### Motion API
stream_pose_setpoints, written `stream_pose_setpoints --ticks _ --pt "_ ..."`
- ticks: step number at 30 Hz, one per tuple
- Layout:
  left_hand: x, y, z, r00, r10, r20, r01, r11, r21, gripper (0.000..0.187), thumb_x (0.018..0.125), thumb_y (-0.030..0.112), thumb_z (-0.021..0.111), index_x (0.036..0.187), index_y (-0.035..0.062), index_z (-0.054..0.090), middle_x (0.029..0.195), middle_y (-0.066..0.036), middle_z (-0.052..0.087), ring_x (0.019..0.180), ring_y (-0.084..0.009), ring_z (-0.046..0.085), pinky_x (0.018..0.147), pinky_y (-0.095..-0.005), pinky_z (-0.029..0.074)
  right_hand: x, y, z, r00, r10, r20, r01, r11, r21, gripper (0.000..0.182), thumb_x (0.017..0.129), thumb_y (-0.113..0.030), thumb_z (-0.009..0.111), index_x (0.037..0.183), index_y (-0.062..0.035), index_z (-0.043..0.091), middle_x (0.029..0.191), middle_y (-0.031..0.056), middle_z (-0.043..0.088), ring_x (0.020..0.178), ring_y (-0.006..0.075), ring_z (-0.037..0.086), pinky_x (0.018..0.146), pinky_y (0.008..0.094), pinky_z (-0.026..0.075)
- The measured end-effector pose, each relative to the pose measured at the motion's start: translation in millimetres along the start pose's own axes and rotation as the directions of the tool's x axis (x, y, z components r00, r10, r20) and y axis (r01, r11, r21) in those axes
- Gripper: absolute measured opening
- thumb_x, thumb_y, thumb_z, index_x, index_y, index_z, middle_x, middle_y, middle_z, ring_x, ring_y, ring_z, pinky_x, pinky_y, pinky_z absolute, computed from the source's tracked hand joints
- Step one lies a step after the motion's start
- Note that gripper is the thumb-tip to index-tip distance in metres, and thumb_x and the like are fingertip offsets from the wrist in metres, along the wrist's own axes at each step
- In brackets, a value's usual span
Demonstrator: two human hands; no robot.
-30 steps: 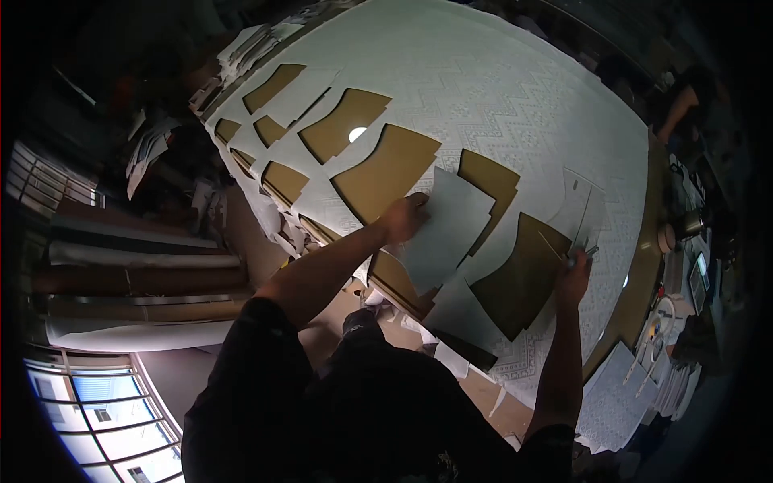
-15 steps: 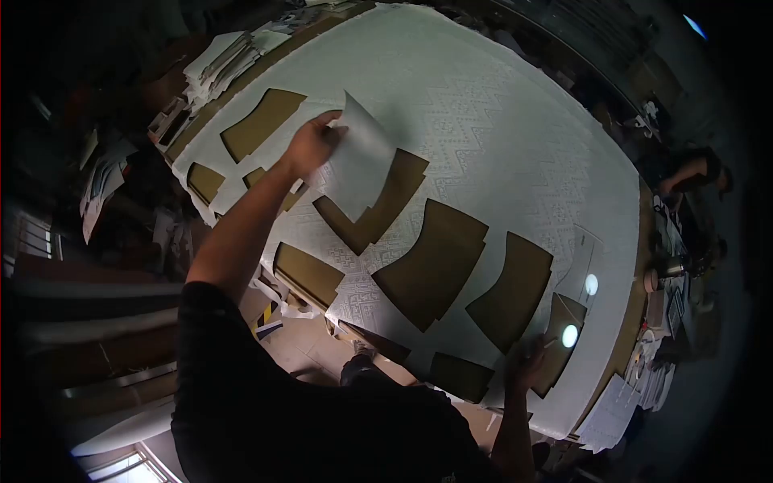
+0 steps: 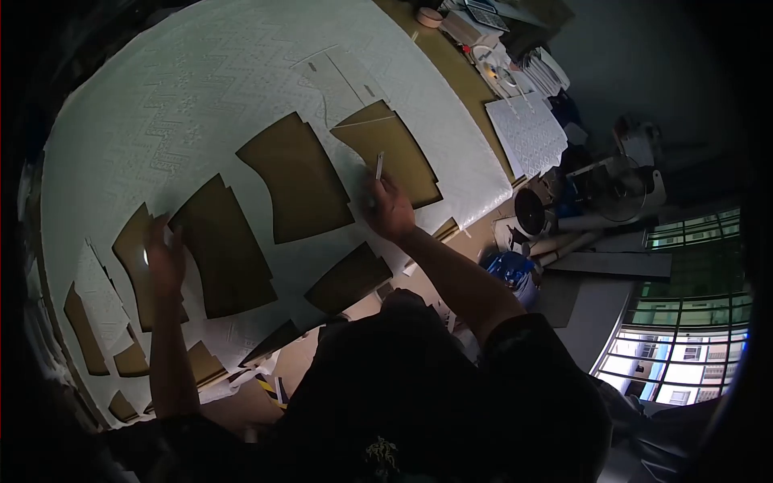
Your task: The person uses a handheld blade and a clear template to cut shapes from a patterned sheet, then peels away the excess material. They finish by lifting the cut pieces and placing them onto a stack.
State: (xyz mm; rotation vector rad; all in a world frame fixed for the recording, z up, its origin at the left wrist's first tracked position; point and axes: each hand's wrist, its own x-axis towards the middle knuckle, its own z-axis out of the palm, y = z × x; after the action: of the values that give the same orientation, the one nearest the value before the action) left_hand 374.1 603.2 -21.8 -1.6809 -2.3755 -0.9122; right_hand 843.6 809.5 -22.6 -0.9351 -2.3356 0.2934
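White patterned fabric (image 3: 201, 88) covers the table, with several brown curved shapes showing in it. My left hand (image 3: 167, 259) is over a narrow brown shape (image 3: 133, 249) at the left, its fingers slightly apart and no held object visible. A loose white piece (image 3: 103, 294) lies beyond it, farther left. In my right hand (image 3: 390, 211), a slim pale tool (image 3: 379, 167) points up over the right-hand brown shape (image 3: 411, 173). A thin transparent template (image 3: 342, 80) lies just above that shape.
Brown table edge (image 3: 451, 72) runs along the right, with papers (image 3: 527, 133), a tape roll (image 3: 429, 17) and a calculator (image 3: 485, 14). Beyond stand a fan (image 3: 616, 189), a blue bag (image 3: 511, 266) and a barred window (image 3: 684, 346). Striped tape (image 3: 272, 390) shows below the table.
The view has swung right. My left hand has let go of the white piece it was lifting, which now lies on the table. My right hand still has the slim tool.
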Motion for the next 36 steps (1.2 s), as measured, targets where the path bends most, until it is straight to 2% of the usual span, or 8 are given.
stream_pose_setpoints --ticks 3,6,12,16,25,27,33,36 --pt "-4.8 169.0 52.1 0.966 0.223 0.128 -0.176 0.936 -0.303 0.033 0.094 0.015 0.071 0.126 0.0061 0.065 0.130 -0.018 0.063 0.119 -0.0378 0.060 0.103 -0.0446 0.049 -23.3 6.4 -23.0 0.999 0.023 -0.022 -0.021 0.994 0.105 0.049 0.085 -0.007 0.070 0.133 -0.0060 0.060 0.108 0.0185 0.066 0.103 0.0404 0.063 0.092 0.0484 0.052" --pt "-38.6 291.1 94.6 0.910 0.332 0.247 -0.167 0.840 -0.516 0.034 0.090 0.012 0.073 0.122 0.0048 0.066 0.126 -0.017 0.063 0.119 -0.0369 0.060 0.101 -0.0447 0.050 -54.7 0.2 -80.5 0.990 0.118 -0.071 -0.104 0.979 0.173 0.039 0.084 -0.004 0.071 0.123 -0.0077 0.067 0.101 0.0167 0.066 0.090 0.0369 0.065 0.080 0.0461 0.054" --pt "-63.8 436.2 165.3 0.777 0.605 0.173 -0.431 0.712 -0.555 0.037 0.084 0.010 0.073 0.120 0.0033 0.065 0.125 -0.013 0.061 0.117 -0.0343 0.059 0.101 -0.0443 0.050 -141.2 62.5 -156.5 0.903 0.420 -0.090 -0.364 0.859 0.359 0.024 0.088 0.002 0.069 0.111 -0.0034 0.071 0.089 0.0152 0.068 0.080 0.0308 0.069 0.070 0.0375 0.055" --pt "-60.0 462.3 182.9 0.748 0.638 0.181 -0.541 0.745 -0.390 0.039 0.082 0.008 0.072 0.120 0.0037 0.065 0.122 -0.010 0.060 0.118 -0.0311 0.056 0.100 -0.0426 0.050 -163.7 83.1 -154.7 0.882 0.471 -0.019 -0.388 0.748 0.539 0.021 0.088 0.001 0.071 0.109 -0.0018 0.070 0.091 0.0162 0.072 0.082 0.0314 0.073 0.072 0.0370 0.057" --pt "-68.4 471.2 194.1 0.745 0.636 0.202 -0.622 0.771 -0.136 0.036 0.084 0.021 0.068 0.118 0.0090 0.069 0.120 -0.005 0.061 0.116 -0.0289 0.053 0.097 -0.0450 0.048 -124.2 91.4 -163.4 0.922 0.380 -0.073 -0.324 0.861 0.393 0.014 0.088 -0.007 0.076 0.097 -0.0041 0.065 0.086 0.0157 0.074 0.075 0.0344 0.074 0.062 0.0414 0.057" --pt "-67.8 470.6 195.0 0.750 0.631 0.198 -0.613 0.775 -0.152 0.036 0.084 0.022 0.068 0.118 0.0099 0.069 0.120 -0.005 0.061 0.117 -0.0292 0.053 0.097 -0.0455 0.048 -119.0 89.2 -163.8 0.889 0.457 0.024 -0.440 0.838 0.321 0.014 0.090 -0.010 0.075 0.095 -0.0045 0.063 0.079 0.0171 0.073 0.068 0.0359 0.072 0.057 0.0435 0.055" --pt "-71.6 463.7 194.3 0.740 0.650 0.173 -0.617 0.759 -0.209 0.033 0.089 0.026 0.068 0.117 0.0107 0.071 0.121 -0.008 0.061 0.118 -0.0314 0.052 0.099 -0.0484 0.046 -74.7 91.6 -141.2 0.888 0.459 0.018 -0.443 0.846 0.298 0.013 0.093 -0.007 0.073 0.103 -0.0029 0.067 0.089 0.0176 0.075 0.078 0.0367 0.075 0.065 0.0414 0.057" --pt "-65.1 466.9 193.7 0.802 0.590 0.095 -0.570 0.803 -0.175 0.033 0.088 0.028 0.070 0.114 0.0078 0.070 0.122 -0.011 0.061 0.118 -0.0333 0.052 0.099 -0.0504 0.045 -85.0 84.1 -150.5 0.914 0.389 -0.113 -0.332 0.879 0.341 0.016 0.095 -0.006 0.071 0.111 -0.0026 0.069 0.094 0.0185 0.075 0.088 0.0332 0.077 0.073 0.0381 0.059"
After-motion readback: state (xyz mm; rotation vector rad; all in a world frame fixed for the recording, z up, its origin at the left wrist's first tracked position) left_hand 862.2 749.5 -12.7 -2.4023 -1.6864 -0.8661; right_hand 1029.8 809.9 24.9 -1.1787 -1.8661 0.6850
